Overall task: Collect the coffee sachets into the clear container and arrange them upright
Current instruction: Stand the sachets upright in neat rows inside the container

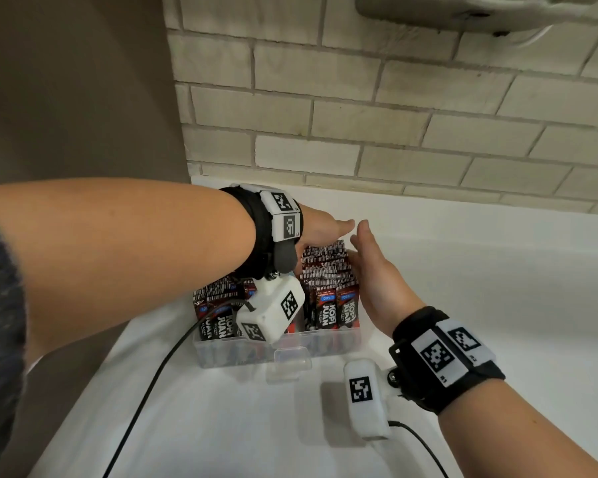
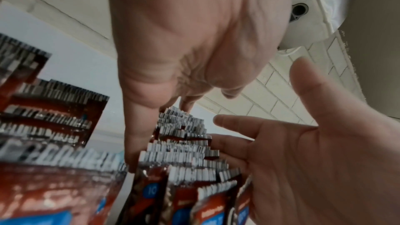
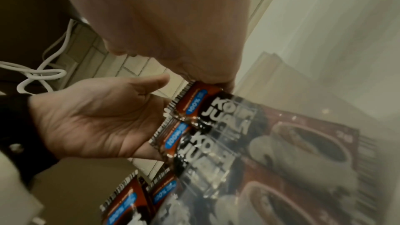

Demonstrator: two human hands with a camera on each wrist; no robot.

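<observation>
From the head view we see the clear container (image 1: 325,343) on the white counter (image 1: 463,305), coffee sachets (image 1: 328,270) upright inside. Our left hand (image 1: 320,232) and right hand (image 1: 373,270) flank the far-right stack, fingers straight. In the left wrist view, our left fingers (image 2: 138,126) touch the sachet tops. In the right wrist view, our right palm presses the container's right wall.

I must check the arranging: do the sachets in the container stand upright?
Upright: the sachets stand on end in the clear container, serrated tops up.
</observation>
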